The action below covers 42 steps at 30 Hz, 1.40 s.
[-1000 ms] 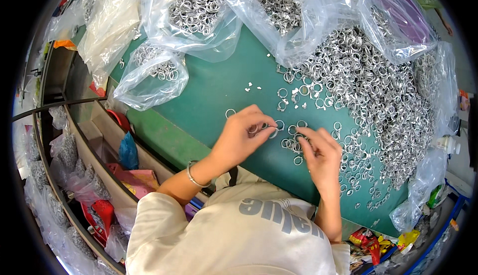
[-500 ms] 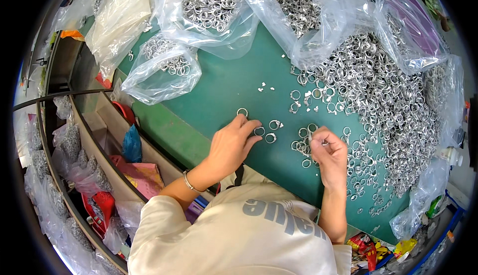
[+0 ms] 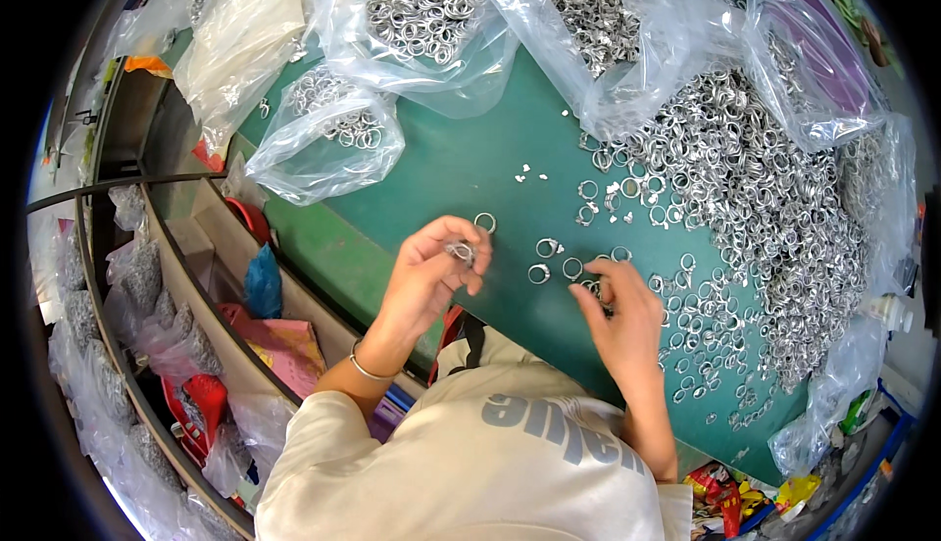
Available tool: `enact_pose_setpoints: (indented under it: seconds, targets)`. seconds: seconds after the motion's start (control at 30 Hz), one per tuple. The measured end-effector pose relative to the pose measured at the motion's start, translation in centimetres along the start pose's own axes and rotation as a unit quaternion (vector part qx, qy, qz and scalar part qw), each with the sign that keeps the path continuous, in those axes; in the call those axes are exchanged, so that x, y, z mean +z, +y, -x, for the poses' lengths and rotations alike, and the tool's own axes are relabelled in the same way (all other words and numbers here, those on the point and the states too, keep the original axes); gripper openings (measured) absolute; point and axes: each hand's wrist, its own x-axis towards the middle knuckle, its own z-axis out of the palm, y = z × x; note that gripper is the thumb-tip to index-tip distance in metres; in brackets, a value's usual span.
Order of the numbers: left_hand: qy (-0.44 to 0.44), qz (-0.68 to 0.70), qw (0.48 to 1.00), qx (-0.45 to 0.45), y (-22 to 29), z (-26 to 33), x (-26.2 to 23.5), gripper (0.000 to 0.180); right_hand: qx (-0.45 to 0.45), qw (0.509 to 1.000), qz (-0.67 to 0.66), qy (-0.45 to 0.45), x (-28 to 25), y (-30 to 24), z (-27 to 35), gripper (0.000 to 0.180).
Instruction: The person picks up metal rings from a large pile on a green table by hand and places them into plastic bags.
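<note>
Round silver metal ring (image 3: pixel 460 251): pinched in left hand (image 3: pixel 423 271), left of silver metal-ring heap (image 3: pixel 774 218); presumably light, stiff, slippery; best held by band. Right hand (image 3: pixel 629 318): nearer heap, fingertips parted, contents unclear.

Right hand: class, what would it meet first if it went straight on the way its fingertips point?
Probably the loose silver ring just ahead of the right hand, though the depth is unclear.

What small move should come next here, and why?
Probably the right hand should pinch the loose ring just left of its fingertips: it is open and close by, while the left hand is occupied, holding ringwork.
</note>
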Motion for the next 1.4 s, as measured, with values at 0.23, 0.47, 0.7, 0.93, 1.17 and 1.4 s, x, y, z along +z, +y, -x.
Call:
enact_pose_setpoints:
  seconds: [0.23, 0.47, 0.7, 0.93, 1.17, 1.4]
  targets:
    - [-0.060, -0.675, 0.692, 0.248, -3.7, -0.7, 5.0, 0.021, 0.097, 0.983, -0.151, 0.039, -0.8, 0.6, 0.7, 0.013]
    - [-0.152, -0.501, 0.834, 0.174, -3.5, -2.2, 4.9, 0.012, 0.124, 0.957, -0.249, 0.087, -2.0, 2.2, 2.0, 0.007]
    - [0.031, -0.121, 0.987, 0.104, 0.1, -1.2, -0.1, 0.021, 0.199, 0.896, -0.396, 0.040, -2.5, 3.4, 3.0, 0.010]
    - [0.049, -0.009, 0.995, 0.090, 1.2, -2.3, -0.9, 0.013, 0.204, 0.938, -0.268, 0.085, -2.1, 1.6, 3.2, 0.007]
    - [0.088, 0.119, 0.989, 0.012, 1.6, -1.8, -0.9, 0.027, -0.217, 0.974, 0.029, 0.052, 4.1, -3.2, -3.2, 0.025]
    - [0.143, 0.033, 0.989, 0.011, 0.6, -0.8, 0.1, 0.039, 0.027, 0.961, -0.266, -0.072, 4.3, -2.7, -4.5, 0.009]
